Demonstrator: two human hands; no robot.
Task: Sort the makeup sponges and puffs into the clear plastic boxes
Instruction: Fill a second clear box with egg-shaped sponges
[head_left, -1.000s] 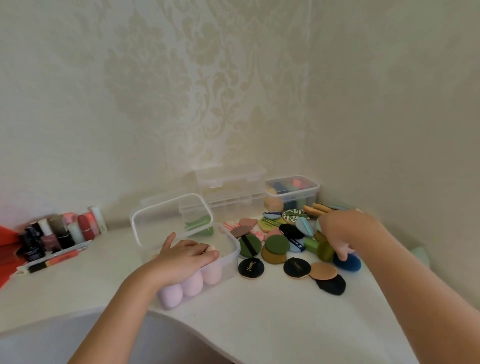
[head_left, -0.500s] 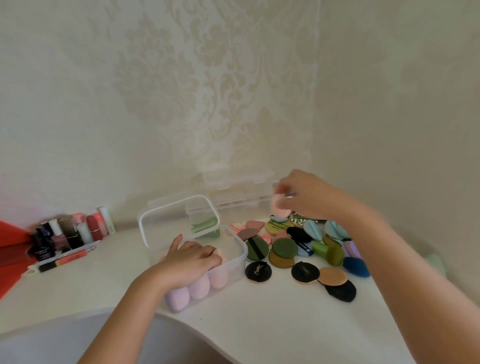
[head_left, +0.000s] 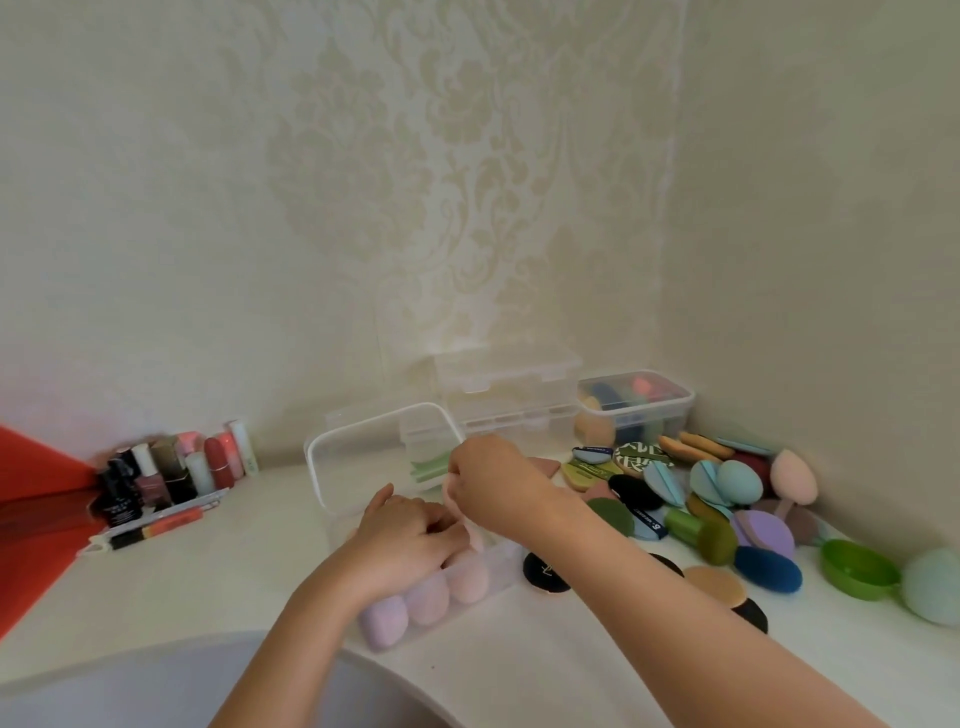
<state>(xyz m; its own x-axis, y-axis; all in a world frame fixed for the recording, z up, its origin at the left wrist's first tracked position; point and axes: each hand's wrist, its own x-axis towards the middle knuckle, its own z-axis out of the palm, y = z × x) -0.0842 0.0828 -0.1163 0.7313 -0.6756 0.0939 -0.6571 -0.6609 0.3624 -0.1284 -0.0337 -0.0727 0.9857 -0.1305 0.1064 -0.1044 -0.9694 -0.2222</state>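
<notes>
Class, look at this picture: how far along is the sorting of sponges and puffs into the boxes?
Done: pink and lilac sponges sit in the open box, and a closed box at the back holds more. In hand: the right hand lowers a pink sponge into the open box while the left hand rests inside. Left: a large pile of puffs remains on the table.

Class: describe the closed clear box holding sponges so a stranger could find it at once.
Look where the two walls meet at the back of the white table. The closed box sits there, lid on, behind the loose puffs. The open box by the hands has no lid on.
</notes>
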